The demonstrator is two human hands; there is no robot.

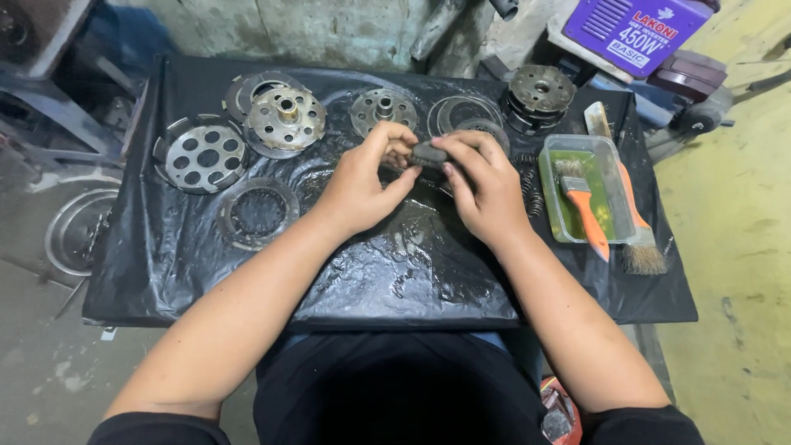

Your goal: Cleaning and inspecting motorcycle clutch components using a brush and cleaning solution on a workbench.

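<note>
- A wet, wrinkled black plastic sheet (387, 272) is covering the counter.
- Round, drilled metal clutch plates (287, 119) are lying behind the hands, with a clear tray (554, 198) holding an orange-handled brush (587, 210) at the right.
- The left hand (362, 185) and right hand (486, 194) are meeting mid-counter, fingers pinching a small dark block (428, 153); holding it low over the sheet seems wise, since everything looks oily.

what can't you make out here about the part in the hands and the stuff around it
Head view only:
- small dark part: mostly covered by the left hand and right hand; shape unclear.
- springs: partly behind the right hand; count unclear.
- purple machine: cut off by the top edge.
</note>
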